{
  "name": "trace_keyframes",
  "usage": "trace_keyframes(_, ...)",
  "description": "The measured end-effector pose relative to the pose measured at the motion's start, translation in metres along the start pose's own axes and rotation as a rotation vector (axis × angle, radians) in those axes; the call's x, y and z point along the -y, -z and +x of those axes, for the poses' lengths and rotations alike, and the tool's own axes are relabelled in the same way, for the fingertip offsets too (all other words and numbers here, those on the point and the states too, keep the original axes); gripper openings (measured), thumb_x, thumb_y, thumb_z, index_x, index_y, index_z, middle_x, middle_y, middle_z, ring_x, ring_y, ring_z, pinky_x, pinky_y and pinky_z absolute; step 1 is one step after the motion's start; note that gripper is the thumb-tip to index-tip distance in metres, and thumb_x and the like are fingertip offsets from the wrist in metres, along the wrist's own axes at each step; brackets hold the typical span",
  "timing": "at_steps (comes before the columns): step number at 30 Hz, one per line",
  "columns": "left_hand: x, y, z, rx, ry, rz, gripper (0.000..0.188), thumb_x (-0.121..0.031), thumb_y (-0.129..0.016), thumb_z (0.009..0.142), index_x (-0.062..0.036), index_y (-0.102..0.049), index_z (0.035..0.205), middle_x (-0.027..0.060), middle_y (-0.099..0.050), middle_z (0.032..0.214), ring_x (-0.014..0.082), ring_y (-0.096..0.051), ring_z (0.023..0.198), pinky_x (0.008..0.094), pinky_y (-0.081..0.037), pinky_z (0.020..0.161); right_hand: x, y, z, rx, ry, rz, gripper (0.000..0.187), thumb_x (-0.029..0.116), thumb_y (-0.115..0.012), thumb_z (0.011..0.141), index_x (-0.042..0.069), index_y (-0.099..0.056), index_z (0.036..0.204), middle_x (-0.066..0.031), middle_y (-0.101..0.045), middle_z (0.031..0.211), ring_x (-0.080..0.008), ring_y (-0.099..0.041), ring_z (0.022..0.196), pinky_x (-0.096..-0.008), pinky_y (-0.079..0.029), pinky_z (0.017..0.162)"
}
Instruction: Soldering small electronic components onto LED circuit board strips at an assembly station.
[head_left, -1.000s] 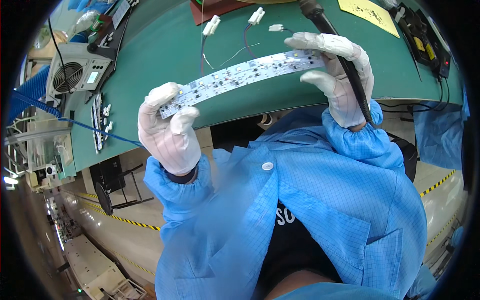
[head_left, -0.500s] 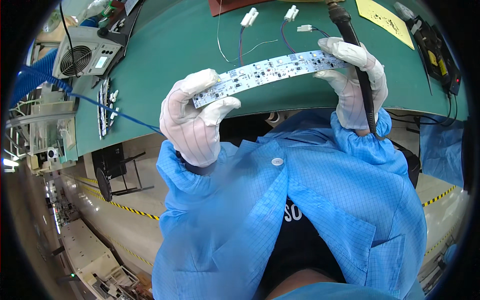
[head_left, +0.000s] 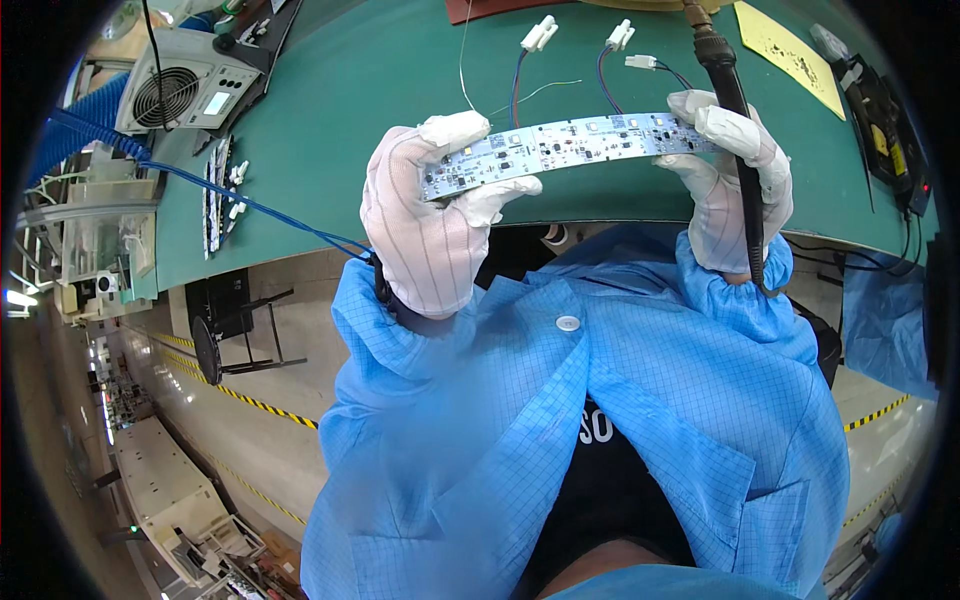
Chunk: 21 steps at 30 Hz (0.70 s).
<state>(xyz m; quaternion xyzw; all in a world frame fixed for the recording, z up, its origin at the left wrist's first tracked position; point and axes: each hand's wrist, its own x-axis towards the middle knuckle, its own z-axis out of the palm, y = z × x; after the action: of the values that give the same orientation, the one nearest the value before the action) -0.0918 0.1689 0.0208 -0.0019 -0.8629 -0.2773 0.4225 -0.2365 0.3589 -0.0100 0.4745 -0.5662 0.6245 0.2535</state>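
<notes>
A long white circuit board (head_left: 570,143) with small parts on its face is held up by its two ends over the green work surface. My left hand (head_left: 430,220), in a white striped glove, pinches the left end between thumb and fingers. The right end is gripped by my gloved right hand (head_left: 735,190). A soldering iron (head_left: 738,110) with a black handle also lies in that hand, its metal end pointing away and its cord running down by the wrist. Behind the board, white connectors (head_left: 539,34) on red and blue wires rest on the mat.
Thin solder wire (head_left: 463,70) curls beyond the board. A yellow sponge-like sheet (head_left: 790,58) and a black device (head_left: 880,130) sit at right. Several boards (head_left: 217,200) and a fan unit (head_left: 185,85) stand at left. A blue cord (head_left: 250,203) runs to my left wrist.
Both hands and the board have shifted a little to the right in the picture. My left hand has slid inward along the board, covering more of its left end.
</notes>
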Motion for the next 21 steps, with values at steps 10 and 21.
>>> trace_keyframes(10, -0.014, 0.009, -0.003, -0.054, 0.275, -0.615, 0.049, -0.014, -0.073, 0.075, 0.0050, -0.048, 0.113, 0.0114, -0.055, 0.101, 0.0176, -0.061, 0.084, 0.0273, -0.052, 0.069, 0.008, 0.002, -0.005, -0.063, -0.130, 0.139, 0.042, 0.004, -0.075, 0.068, 0.000, -0.057, 0.106, -0.0169, -0.063, 0.103, -0.0239, -0.062, 0.096, -0.0323, -0.053, 0.083)
trace_keyframes(21, -0.007, 0.009, -0.009, -0.055, 0.180, -0.584, 0.049, -0.005, -0.073, 0.068, 0.0023, -0.051, 0.110, 0.0116, -0.056, 0.107, 0.0179, -0.058, 0.093, 0.0296, -0.048, 0.083, 0.005, -0.001, -0.009, -0.056, -0.128, 0.173, 0.043, 0.002, -0.075, 0.068, 0.001, -0.057, 0.107, -0.0170, -0.063, 0.103, -0.0256, -0.061, 0.099, -0.0347, -0.052, 0.086)
